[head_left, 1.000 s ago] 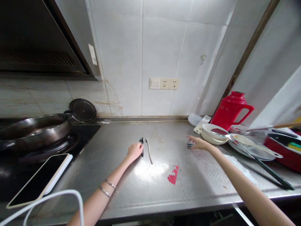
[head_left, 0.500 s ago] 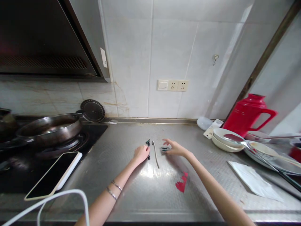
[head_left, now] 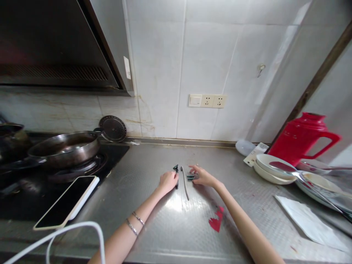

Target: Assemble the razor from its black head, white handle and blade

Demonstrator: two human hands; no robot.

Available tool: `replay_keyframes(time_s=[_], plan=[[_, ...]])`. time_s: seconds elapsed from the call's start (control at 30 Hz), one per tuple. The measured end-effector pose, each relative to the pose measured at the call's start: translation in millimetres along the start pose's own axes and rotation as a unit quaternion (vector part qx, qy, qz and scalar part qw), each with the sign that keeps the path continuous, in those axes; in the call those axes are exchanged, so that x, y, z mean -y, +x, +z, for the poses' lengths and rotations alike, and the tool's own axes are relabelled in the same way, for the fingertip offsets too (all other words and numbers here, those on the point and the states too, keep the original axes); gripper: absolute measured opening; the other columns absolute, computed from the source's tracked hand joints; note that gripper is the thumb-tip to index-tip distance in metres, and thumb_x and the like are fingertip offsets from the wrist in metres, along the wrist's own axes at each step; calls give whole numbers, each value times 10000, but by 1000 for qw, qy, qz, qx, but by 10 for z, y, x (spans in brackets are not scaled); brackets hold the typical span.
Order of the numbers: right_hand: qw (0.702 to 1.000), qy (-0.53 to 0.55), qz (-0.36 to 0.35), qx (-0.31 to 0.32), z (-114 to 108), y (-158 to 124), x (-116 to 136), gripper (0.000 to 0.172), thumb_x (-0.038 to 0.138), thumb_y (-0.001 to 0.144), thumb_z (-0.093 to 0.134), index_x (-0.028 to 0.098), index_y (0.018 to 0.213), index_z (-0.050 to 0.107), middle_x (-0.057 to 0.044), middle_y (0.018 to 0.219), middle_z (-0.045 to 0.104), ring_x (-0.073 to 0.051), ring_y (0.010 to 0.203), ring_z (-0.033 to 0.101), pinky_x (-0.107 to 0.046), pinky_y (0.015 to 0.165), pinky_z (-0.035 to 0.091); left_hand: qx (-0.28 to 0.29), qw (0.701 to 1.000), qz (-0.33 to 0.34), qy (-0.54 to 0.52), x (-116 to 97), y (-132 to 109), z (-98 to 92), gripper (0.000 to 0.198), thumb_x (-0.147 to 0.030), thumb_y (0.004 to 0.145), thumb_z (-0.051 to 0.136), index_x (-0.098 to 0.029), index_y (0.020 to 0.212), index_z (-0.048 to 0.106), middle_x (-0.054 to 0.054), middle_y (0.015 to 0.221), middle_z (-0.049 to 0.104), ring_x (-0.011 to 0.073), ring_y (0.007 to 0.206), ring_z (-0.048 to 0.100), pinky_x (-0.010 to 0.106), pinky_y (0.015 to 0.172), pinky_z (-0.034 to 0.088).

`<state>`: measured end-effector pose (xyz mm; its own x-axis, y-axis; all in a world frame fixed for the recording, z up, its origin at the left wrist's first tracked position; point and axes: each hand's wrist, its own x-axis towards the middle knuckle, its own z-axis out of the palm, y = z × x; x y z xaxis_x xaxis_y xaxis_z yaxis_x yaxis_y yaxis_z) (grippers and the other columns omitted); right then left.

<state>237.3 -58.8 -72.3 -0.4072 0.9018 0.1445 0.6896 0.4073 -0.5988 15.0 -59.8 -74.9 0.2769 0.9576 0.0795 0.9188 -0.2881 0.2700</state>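
My left hand [head_left: 168, 180] is closed round a slim black stick-like object [head_left: 176, 177] with a dark green angular head, upright in view on the metal counter. Just right of it lies a thin whitish stick or cord [head_left: 185, 184] with a dark upper end, touched by neither hand. My right hand [head_left: 204, 177] has its fingertips at a small dark green piece [head_left: 190, 178] made of short parallel bars; its index finger arches above the piece. The exact kind of these small objects is too small to tell. A torn red heart-shaped patch [head_left: 216, 220] lies nearer me.
A phone on a white block [head_left: 67, 203] overlaps the stove edge, with a white cable [head_left: 79, 224] in front. A metal pan [head_left: 66, 149] sits on the stove at left. Stacked bowls [head_left: 272, 169], a red thermos jug [head_left: 301, 139] and a white tissue [head_left: 310, 222] occupy the right side.
The view has swung slightly left. My right hand and the green piece are a little nearer the whitish stick, and the piece is no longer blurred. My left hand keeps its hold.
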Motion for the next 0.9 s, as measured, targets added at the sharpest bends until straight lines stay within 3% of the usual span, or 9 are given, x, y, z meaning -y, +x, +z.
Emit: replay_keyframes(time_s=[0.1, 0.17, 0.23, 0.33, 0.47, 0.63, 0.9], plan=[[998, -44, 9, -44, -42, -39, 116, 635, 178, 615, 611, 157, 1234, 470, -101, 1099, 580, -191, 968, 529, -301, 836, 394, 0, 1000, -2, 0, 6, -1, 10, 405, -375, 896, 295, -181, 877, 651, 107, 892, 680, 215, 846, 630, 292, 711, 428], [992, -88, 46, -75, -73, -85, 258, 410, 229, 677, 582, 157, 1081, 577, -85, 996, 617, -179, 898, 551, -270, 774, 396, 0, 1000, -2, -1, 10, -1, 14, 406, -375, 895, 294, -183, 886, 651, 107, 895, 680, 217, 848, 630, 296, 713, 429], [983, -127, 109, -69, -69, -139, 431, 214, 279, 751, 518, 166, 886, 639, -62, 825, 645, -158, 756, 574, -235, 660, 382, 1, 1000, 0, -4, 10, -2, 13, 399, -379, 892, 300, -188, 896, 650, 105, 902, 679, 218, 852, 629, 298, 718, 429], [971, -167, 169, -13, 34, -211, 682, 296, 370, 808, 452, 171, 736, 659, -69, 694, 650, -160, 651, 585, -228, 560, 338, 4, 1000, 0, -7, 0, -8, 0, 405, -398, 888, 305, -188, 876, 651, 102, 895, 681, 218, 852, 628, 295, 719, 426], [963, -191, 186, 31, 261, -252, 883, 330, 388, 805, 435, 170, 750, 677, -106, 777, 681, -202, 727, 625, -239, 567, 361, 13, 1000, -10, -8, -24, -24, -26, 390, -420, 868, 344, -183, 835, 651, 91, 875, 682, 211, 837, 627, 280, 702, 421], [952, -229, 206, 3, 431, -221, 945, 295, 251, 774, 417, 131, 808, 683, -150, 853, 688, -243, 797, 645, -267, 625, 412, 14, 1000, -11, -9, -34, -38, -33, 328, -403, 838, 399, -188, 807, 644, 74, 842, 679, 206, 819, 624, 275, 688, 415], [952, -224, 209, 5, 500, -149, 958, 302, 241, 785, 412, 115, 844, 680, -180, 884, 679, -248, 837, 641, -286, 690, 440, 16, 1000, -13, -4, -34, -36, -41, 310, -393, 836, 405, -193, 809, 640, 74, 848, 679, 209, 817, 624, 282, 687, 416]])
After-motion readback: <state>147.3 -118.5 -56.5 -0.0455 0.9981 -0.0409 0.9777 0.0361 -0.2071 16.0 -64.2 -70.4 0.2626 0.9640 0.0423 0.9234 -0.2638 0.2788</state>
